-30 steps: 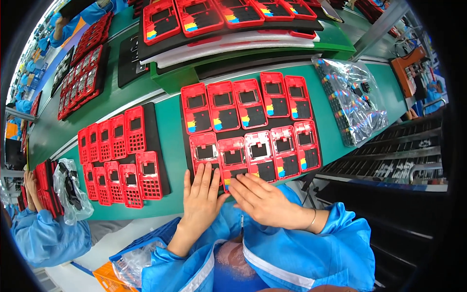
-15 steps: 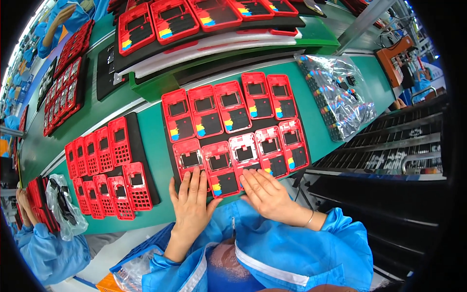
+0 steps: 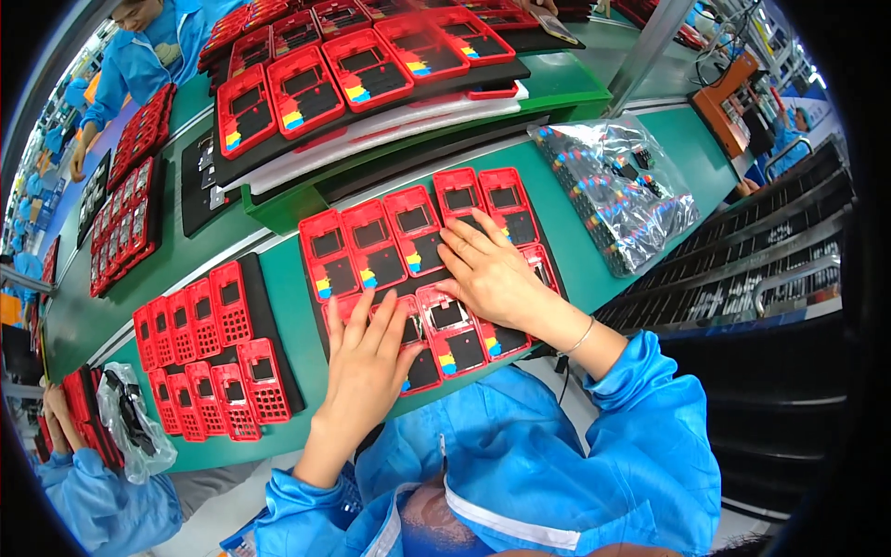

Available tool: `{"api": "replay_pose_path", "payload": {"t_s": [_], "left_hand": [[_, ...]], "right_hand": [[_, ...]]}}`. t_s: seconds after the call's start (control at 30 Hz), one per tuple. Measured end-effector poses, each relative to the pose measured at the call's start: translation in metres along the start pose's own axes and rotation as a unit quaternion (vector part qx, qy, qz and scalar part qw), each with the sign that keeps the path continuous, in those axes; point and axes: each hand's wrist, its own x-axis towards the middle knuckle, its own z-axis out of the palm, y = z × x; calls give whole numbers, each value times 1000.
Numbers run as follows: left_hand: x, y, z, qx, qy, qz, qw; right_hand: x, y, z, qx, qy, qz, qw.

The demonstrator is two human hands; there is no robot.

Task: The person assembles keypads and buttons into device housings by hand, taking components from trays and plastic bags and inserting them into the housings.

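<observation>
Red phone housings, such as the far-left one (image 3: 327,246), lie in two rows on a black board (image 3: 399,289) before me. Each has a rectangular window, and many show blue and yellow patches at one end. My left hand (image 3: 365,367) rests over the near row at the left, fingers spread and stretched out. My right hand (image 3: 492,278) lies across the far row and partly covers housings right of the middle; its fingers are extended. Neither hand grips anything visible. What lies right under the palms is hidden.
Left stands another black board with red keypad housings (image 3: 229,302). Beyond are a green tray (image 3: 278,212) and raised red housings (image 3: 367,70). A clear bag of black parts with coloured wires (image 3: 617,195) lies right. A co-worker's hand (image 3: 59,408) is at lower left.
My right hand has moved away from me, from the near edge to the far row. My left hand has shifted slightly, its fingers spreading wider. The view has tilted a little.
</observation>
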Motion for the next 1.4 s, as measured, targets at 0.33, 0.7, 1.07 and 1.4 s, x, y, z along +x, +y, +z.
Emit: {"api": "replay_pose_path", "payload": {"t_s": [0.33,0.7,1.07,1.4], "left_hand": [[80,-37,41,3,-72,56,996],[80,-40,43,-10,-96,62,993],[86,-29,34,46,-82,85,992],[137,1,65,-19,-39,179,983]], "right_hand": [[15,12,-6,-38,-21,-127,991],[26,20,-3,-61,-56,-212,974],[-11,34,-25,166,4,-50,985],[-36,73,-28,31,30,86,995]]}}
